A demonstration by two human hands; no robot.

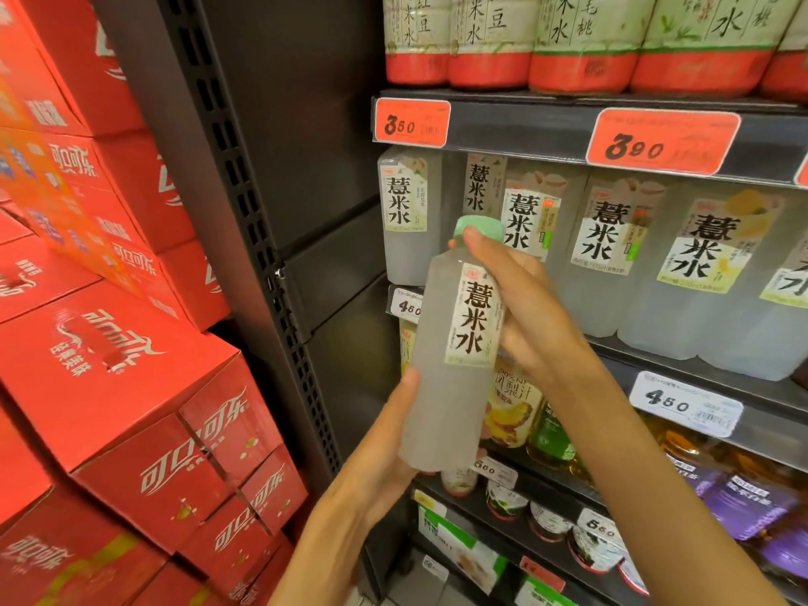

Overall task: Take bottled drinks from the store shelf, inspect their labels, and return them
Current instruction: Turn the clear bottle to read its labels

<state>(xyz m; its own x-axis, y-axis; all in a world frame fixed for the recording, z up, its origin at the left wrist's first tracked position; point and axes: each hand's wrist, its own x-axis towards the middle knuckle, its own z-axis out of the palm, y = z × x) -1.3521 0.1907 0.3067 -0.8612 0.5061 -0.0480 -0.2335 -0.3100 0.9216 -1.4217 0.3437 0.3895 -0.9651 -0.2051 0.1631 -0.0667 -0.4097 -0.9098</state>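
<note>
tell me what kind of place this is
Most likely a grocery or convenience store drinks aisle: shelves carry rows of bottled drinks, price tags line the shelf edges, and red cola cartons are stacked alongside.

This was a shop, in its drinks aisle. Dark metal shelves [546, 124] carried rows of identical bottled drinks [603, 238] standing label-forward, and the shelf edges bore price tags: orange ones [662, 142] printed 3.50 and 3.90, white ones [686, 404] reading 4.50 and lower down 5.60. To the left, sealed red cola cartons [131, 387] were stacked high beside the shelving upright [262, 238], as bulk stock is piled in a store.
</note>
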